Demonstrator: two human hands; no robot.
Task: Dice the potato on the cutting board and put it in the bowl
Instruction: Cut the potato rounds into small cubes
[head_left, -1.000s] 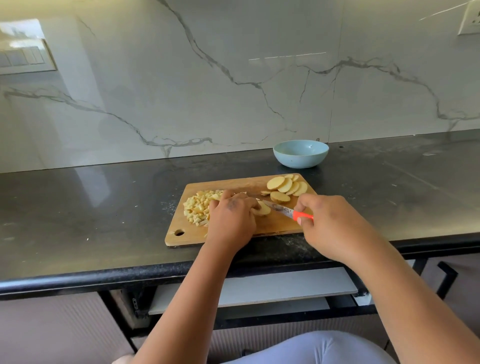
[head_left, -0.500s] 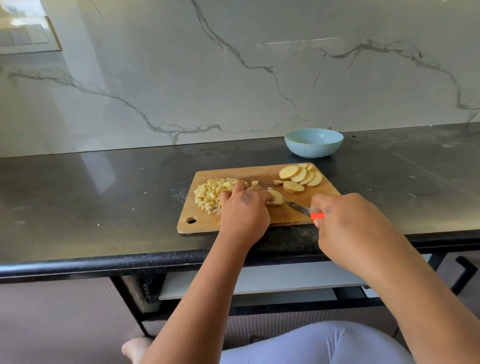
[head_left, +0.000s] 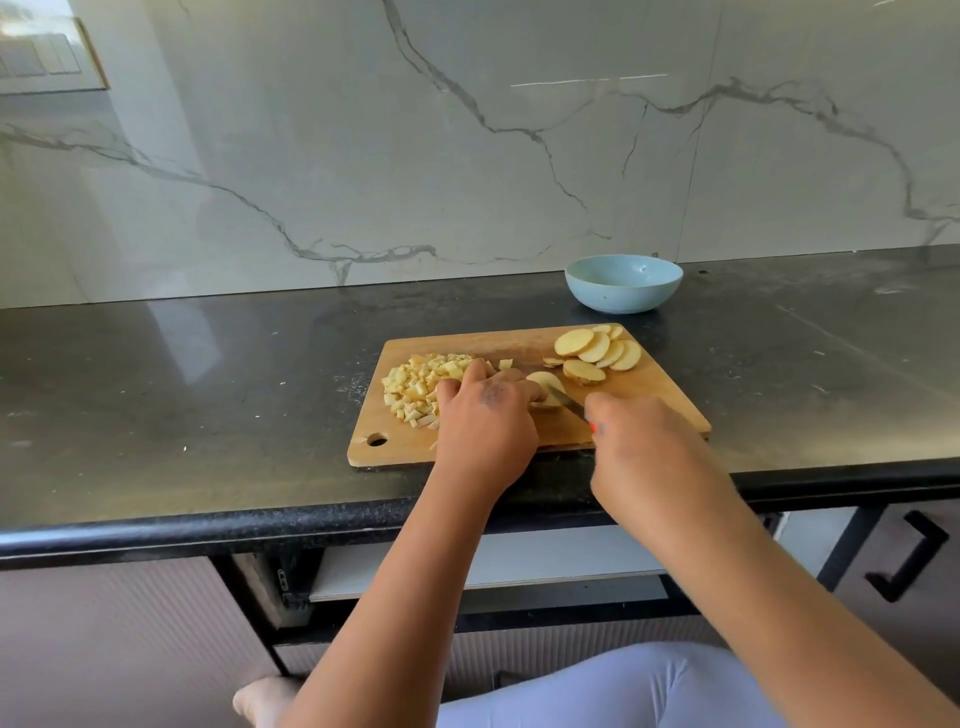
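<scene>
head view: a wooden cutting board lies near the front edge of the black counter. the left hand rests on the board's middle, fingers curled down onto a stack of potato slices, holding it in place. the right hand grips a knife by its orange handle, fingers wrapped round it, the blade lying against the held slices. a pile of diced potato sits on the board's left part. more round slices are fanned at the board's far right corner. a light blue bowl stands behind the board, near the counter's back edge.
</scene>
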